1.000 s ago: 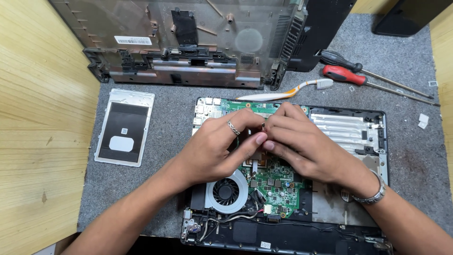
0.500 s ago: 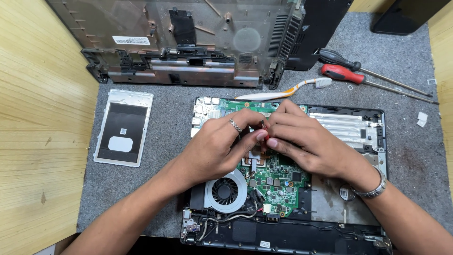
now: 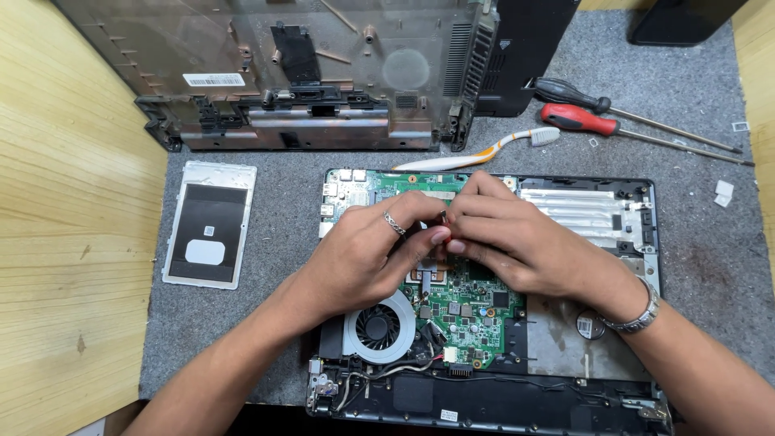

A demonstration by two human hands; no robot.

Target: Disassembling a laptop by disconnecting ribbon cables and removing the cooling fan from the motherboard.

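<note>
Carefully, the left hand [image 3: 363, 258] and right hand [image 3: 517, 242] pinched together a small part [image 3: 443, 218] over the green board [image 3: 460, 303]; steady, gentle, straight pulling seemed wisest, sparing the fan [image 3: 378, 327].

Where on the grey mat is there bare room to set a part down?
Bare grey mat lies between the white cover plate and the open laptop base, and right of the base below the screwdrivers. Crowded: around both hands over the green board, and near the toothbrush.
</note>
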